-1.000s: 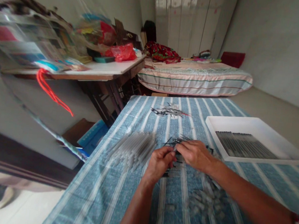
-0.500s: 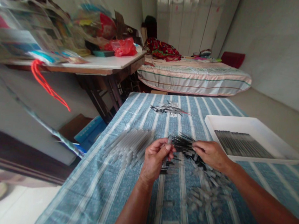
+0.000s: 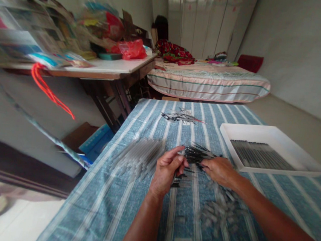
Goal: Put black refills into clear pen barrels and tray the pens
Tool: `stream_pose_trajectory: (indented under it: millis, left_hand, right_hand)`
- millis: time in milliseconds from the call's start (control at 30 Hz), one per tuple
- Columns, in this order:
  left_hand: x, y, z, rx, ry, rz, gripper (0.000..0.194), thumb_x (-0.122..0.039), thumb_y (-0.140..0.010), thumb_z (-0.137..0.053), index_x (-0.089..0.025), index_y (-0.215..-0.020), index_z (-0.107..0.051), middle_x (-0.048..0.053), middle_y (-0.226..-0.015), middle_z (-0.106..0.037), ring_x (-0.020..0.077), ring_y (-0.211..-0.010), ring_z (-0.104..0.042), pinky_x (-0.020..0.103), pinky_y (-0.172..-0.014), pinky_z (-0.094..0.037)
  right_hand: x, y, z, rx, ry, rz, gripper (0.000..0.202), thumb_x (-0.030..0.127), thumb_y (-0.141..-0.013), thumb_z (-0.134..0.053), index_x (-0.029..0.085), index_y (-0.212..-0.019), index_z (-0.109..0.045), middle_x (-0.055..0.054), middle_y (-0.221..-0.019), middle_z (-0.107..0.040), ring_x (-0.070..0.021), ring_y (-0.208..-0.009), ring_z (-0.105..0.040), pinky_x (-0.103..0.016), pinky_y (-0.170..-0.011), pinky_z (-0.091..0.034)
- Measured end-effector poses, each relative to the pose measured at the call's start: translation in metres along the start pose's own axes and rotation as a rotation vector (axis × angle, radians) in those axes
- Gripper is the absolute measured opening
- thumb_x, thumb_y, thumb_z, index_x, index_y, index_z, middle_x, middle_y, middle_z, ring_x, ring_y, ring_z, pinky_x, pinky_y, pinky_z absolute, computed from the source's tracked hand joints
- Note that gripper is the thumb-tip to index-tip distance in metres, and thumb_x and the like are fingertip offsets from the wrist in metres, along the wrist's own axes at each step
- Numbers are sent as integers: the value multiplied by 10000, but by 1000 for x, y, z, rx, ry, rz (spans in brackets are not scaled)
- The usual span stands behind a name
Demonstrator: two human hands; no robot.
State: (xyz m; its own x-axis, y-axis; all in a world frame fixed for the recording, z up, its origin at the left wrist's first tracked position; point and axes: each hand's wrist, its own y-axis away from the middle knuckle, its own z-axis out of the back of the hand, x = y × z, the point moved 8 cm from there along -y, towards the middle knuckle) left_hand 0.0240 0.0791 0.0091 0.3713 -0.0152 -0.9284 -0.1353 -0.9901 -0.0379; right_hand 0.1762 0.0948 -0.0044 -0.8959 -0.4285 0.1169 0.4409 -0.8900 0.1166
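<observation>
My left hand [image 3: 167,170] is closed, thumb against fingers, on a slim translucent pen barrel [image 3: 183,152] whose upper end shows above the fingertips. Just to its right, thin black pen refills [image 3: 197,153] lie in a loose bunch. My right hand [image 3: 219,170] reaches down at the near right side of that bunch with its fingers drawn together. Whatever is between those fingertips is hidden. Below the right wrist is a heap of short greyish translucent pieces [image 3: 219,213]. Left of my left hand, many translucent tubes [image 3: 140,157] lie stacked side by side.
A white tray [image 3: 271,171] on the right holds a row of dark pens [image 3: 262,155]. Further back lies a small pile of thin dark and clear parts [image 3: 182,117]. A striped blue cloth [image 3: 101,205] covers the table. A cluttered desk [image 3: 102,73] stands left; a bed [image 3: 209,83] is behind.
My right hand has shifted slightly toward me and left, from the refills' right ends to the near edge of the bunch. The left hand keeps its place and grip.
</observation>
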Motion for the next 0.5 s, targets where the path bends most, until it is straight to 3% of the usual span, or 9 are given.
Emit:
stream_pose_trajectory:
  millis: [500]
  left_hand:
    - [3, 0, -4, 52, -51, 6, 290, -313, -779, -608, -181, -1037, -592, -18, -650, -620, 51, -446, -460, 171, -421, -338]
  right_hand:
    - [-1, -1, -3, -19, 48, -15, 214, 262, -833, -470, 231, -916, -664, -70, -878, -710, -244, -844, -656, -295, -677, -419]
